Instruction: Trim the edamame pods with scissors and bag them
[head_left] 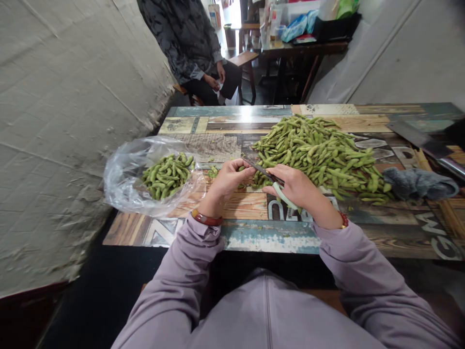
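Note:
My right hand [290, 186] is closed round the pale green handles of a pair of scissors [284, 196], whose dark blades point left toward my other hand. My left hand [229, 180] pinches a green soybean pod [241, 168], mostly covered by the fingers, close to the blade tips. Behind my right hand spreads a large heap of soybean pods [312, 150]. To the left, a clear plastic bag [121, 174] lies open with a smaller pile of pods [169, 175] in it. A few green trimmings [213, 171] lie between the bag and my left hand.
A cleaver [417, 138] and a rolled grey cloth [421, 184] lie at the right of the patterned table [247, 237]. A rough wall [72, 121] borders the left side. Beyond the table sits another person [189, 43], near a second table [305, 48] with items on it.

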The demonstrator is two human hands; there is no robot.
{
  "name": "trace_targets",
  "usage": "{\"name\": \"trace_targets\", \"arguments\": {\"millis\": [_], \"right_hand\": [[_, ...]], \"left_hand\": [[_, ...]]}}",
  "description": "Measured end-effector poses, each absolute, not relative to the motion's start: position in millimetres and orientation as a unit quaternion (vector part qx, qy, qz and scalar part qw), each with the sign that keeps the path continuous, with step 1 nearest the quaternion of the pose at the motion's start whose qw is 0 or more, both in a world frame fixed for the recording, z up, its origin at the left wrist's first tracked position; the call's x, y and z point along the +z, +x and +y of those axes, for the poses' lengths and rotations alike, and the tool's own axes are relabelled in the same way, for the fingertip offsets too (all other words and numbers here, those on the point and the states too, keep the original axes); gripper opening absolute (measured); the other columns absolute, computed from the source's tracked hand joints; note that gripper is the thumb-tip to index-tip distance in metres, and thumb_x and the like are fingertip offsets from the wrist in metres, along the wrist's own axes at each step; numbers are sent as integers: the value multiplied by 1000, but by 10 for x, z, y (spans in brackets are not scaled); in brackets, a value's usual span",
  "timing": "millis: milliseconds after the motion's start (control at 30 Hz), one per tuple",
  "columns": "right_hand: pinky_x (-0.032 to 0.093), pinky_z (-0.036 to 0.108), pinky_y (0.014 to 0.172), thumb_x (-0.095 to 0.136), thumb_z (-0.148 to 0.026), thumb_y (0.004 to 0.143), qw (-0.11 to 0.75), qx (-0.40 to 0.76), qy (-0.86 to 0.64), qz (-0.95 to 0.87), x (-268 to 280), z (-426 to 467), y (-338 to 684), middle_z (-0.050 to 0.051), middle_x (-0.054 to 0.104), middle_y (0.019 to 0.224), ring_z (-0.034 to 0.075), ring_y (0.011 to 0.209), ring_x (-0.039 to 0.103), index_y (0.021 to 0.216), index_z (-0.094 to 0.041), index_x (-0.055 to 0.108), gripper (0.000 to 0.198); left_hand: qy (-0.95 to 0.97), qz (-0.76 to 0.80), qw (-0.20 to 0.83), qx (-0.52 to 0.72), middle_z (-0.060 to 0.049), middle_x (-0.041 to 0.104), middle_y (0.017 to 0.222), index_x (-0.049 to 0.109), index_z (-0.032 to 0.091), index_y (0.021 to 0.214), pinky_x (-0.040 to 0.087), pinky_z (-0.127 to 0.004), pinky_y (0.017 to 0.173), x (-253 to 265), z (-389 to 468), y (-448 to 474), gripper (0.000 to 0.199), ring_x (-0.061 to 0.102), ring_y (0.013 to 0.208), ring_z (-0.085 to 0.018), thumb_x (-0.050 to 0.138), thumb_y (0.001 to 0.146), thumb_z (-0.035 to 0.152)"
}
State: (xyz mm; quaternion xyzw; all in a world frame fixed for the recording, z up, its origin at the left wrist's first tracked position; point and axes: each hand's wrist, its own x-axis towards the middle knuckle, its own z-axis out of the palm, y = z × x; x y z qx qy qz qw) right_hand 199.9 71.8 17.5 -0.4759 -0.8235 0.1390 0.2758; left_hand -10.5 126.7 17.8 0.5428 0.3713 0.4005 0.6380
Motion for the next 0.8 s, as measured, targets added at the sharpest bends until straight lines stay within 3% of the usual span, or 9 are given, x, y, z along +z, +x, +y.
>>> {"name": "trace_targets", "arguments": {"millis": [167,367,533,800], "right_hand": [[54,37,79,71,-39,86,283,129,-481,-820,165,725,2001,10,69,98,27,92,68,109,-19,67,30],[54,40,81,68,-46,88,327,101,-521,-782,195,724,1988,14,69,102,29,92,68,115,-15,66,41],[54,37,76,69,-49,86,297,114,-532,-784,219,698,1975,12,67,104,23,79,65,118,-17,65,45],[52,36,76,70,-49,85,275,109,-527,-796,212,688,1964,12,66,108,24,83,65,121,-18,62,49]], "left_hand": [[506,378,657,411,1,61,65,64,13,71,40,-20,55,277,1236,-89,31,53,57,-7,86,64,33],[413,409,687,437,6,51,58,57,15,74,23,-16,40,337,1253,-90,31,37,44,-2,83,65,29],[413,401,690,439,3,60,65,56,15,76,24,-16,41,370,1246,-87,30,38,45,-2,81,66,26],[445,371,695,425,0,64,67,57,15,76,26,-16,43,288,1226,-58,34,45,49,-4,84,65,32]]}}
